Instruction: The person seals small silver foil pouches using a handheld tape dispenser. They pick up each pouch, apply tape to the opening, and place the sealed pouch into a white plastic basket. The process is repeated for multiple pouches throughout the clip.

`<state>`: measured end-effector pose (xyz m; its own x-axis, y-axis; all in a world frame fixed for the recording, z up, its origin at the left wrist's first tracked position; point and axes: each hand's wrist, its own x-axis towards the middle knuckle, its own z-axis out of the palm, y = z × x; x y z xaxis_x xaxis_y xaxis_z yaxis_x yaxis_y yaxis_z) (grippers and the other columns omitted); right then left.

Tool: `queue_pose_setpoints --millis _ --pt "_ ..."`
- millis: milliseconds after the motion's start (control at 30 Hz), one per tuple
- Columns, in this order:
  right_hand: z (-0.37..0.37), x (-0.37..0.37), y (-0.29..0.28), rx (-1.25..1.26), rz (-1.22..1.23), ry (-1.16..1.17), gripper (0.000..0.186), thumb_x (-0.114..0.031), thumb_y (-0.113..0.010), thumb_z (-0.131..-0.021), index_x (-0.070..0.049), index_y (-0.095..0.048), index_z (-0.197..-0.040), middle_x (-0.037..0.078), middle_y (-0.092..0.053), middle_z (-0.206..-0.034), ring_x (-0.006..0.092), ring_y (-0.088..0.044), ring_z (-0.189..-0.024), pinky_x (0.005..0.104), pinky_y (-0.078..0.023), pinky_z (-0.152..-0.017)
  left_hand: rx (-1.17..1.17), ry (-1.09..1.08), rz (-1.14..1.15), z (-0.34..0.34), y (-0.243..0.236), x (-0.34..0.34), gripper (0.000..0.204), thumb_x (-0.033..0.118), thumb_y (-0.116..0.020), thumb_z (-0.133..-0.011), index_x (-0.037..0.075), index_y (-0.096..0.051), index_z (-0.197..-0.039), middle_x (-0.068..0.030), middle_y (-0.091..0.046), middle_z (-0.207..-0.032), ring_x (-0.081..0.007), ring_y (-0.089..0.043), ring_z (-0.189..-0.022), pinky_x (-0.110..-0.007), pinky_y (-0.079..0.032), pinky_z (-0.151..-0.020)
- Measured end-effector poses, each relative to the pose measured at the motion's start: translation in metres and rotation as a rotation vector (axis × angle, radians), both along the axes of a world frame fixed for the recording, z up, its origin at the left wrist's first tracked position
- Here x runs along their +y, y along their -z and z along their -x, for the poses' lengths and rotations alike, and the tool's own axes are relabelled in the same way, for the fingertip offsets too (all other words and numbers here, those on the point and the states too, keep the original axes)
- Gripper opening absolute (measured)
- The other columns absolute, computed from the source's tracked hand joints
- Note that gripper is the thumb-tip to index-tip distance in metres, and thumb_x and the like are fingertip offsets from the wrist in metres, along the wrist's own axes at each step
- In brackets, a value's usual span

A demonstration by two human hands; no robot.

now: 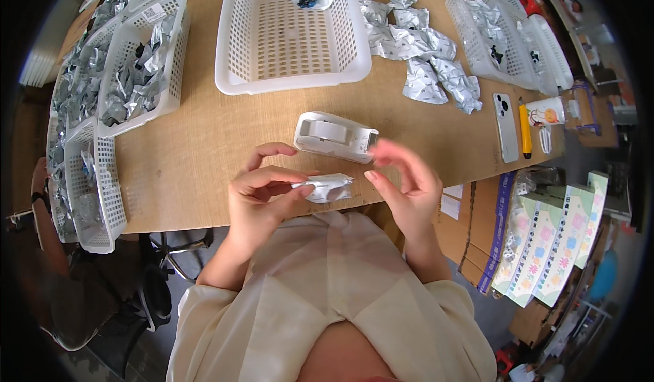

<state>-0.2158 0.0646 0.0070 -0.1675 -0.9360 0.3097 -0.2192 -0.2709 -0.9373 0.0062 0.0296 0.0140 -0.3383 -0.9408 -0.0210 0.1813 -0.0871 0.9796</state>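
- Centre: left hand (pixel 261 192) is pinching a silver packet (pixel 331 189)
- Right of centre: blurred right hand (pixel 411 186) is apparently gaping, unclosed, beside a white tape dispenser (pixel 336 137)

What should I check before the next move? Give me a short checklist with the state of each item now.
1. Packet gripped: ok. The left hand pinches the left end of the small silver packet.
2. Packet sealed: cannot tell. Its folds and the fingers hide too much.
3. Right hand empty: cannot tell. Its thumb and forefinger are apart, but motion blur hides detail.
4. Tape dispenser close by: ok. It sits on the table just beyond the packet.
5. Loose packets in neat rows: not ok. They overlap, right of the large white basket.
6. Yellow cutter away from both hands: ok. It lies beside the phone.
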Motion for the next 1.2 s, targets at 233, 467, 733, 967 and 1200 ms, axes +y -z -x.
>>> queue_pose_setpoints --millis 233,467,733,967,1200 --pt "0.008 -0.02 0.001 0.158 -0.154 0.056 0.049 0.002 -0.074 -0.076 -0.002 -0.058 -0.122 0.013 -0.065 -0.112 0.0214 -0.066 -0.093 0.0325 -0.056 -0.082 -0.031 0.038 -0.083 -0.004 0.007 -0.01 0.018 -0.015 -0.068 -0.075 -0.004 -0.07 -0.089 -0.0215 -0.04 -0.14 -0.0247 -0.066 -0.1 -0.032 -0.06 -0.083" --pt "0.01 -0.034 -0.024 0.521 -0.142 -0.038 0.018 -0.004 -0.066 -0.085 0.002 -0.063 -0.102 0.014 -0.065 -0.102 0.0278 -0.065 -0.084 0.035 -0.053 -0.07 -0.119 0.042 -0.031 0.0 0.011 -0.013 0.02 -0.016 -0.069 -0.073 -0.002 -0.07 -0.087 -0.0213 -0.041 -0.141 -0.0196 -0.056 -0.115 -0.026 -0.061 -0.076" --pt "0.006 -0.051 -0.047 0.62 -0.27 -0.152 0.008 -0.002 -0.064 -0.084 0.005 -0.061 -0.086 0.015 -0.063 -0.097 0.031 -0.063 -0.078 0.0372 -0.05 -0.069 -0.147 0.056 -0.028 -0.001 0.015 -0.01 0.018 -0.015 -0.069 -0.075 -0.001 -0.07 -0.086 -0.0238 -0.044 -0.14 -0.0225 -0.047 -0.127 -0.023 -0.06 -0.074" --pt "0.019 -0.063 -0.035 0.393 -0.418 -0.253 0.01 -0.003 -0.066 -0.082 0.006 -0.062 -0.082 0.013 -0.063 -0.095 0.0239 -0.064 -0.077 0.0328 -0.051 -0.07 -0.139 -0.007 -0.116 0.002 0.003 -0.008 0.017 -0.018 -0.067 -0.073 -0.004 -0.069 -0.083 -0.0266 -0.038 -0.144 -0.0249 -0.05 -0.124 -0.027 -0.061 -0.076" --pt "0.022 -0.066 -0.038 0.274 -0.518 -0.287 0.014 -0.005 -0.067 -0.084 0.008 -0.062 -0.082 0.014 -0.059 -0.11 0.0191 -0.064 -0.084 0.031 -0.051 -0.074 -0.158 0.118 -0.09 0.003 -0.001 -0.009 0.011 -0.014 -0.066 -0.077 -0.005 -0.067 -0.083 -0.0282 -0.026 -0.15 -0.0197 -0.065 -0.098 -0.021 -0.056 -0.063"
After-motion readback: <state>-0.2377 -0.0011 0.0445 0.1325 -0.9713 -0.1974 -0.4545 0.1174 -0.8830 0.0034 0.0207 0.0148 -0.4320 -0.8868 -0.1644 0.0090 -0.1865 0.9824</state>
